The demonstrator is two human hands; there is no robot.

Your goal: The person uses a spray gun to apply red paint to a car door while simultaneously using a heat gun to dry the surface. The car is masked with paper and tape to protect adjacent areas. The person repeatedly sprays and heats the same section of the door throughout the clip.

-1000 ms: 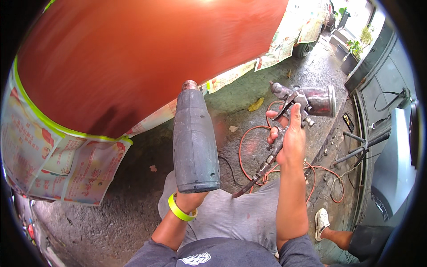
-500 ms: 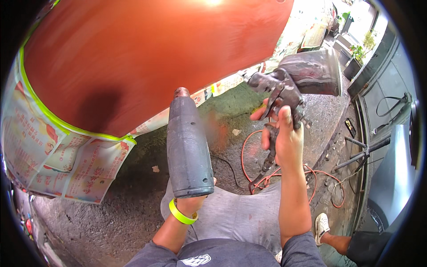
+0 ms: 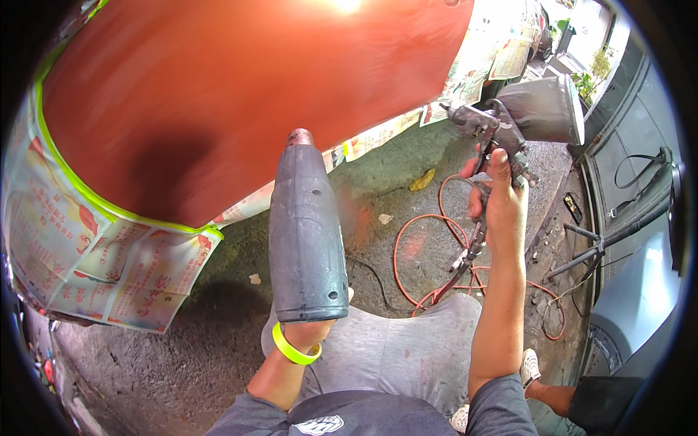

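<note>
My left hand (image 3: 311, 331) is wrapped round a dark grey heat gun (image 3: 308, 232), whose body hides most of the fingers. Its reddish, paint-stained nozzle points toward a glossy red-orange panel (image 3: 240, 94). Off to the right, my right hand (image 3: 505, 192) grips a paint-spattered spray gun (image 3: 494, 134) by its handle. A large, stained cup (image 3: 542, 109) sits on the gun's far right side, and an air hose hangs from below its grip. The gun is apart from the panel's edge.
Printed masking paper (image 3: 134, 272) and yellow-green tape (image 3: 120, 212) border the panel. An orange hose (image 3: 396, 261) lies coiled on the rough floor. To the right are a metal stand (image 3: 592, 247), a light blue panel (image 3: 640, 291) and another person's shoe (image 3: 530, 367).
My right hand has swung the spray gun to the right, away from the panel's edge. The heat gun in my left hand has barely shifted.
</note>
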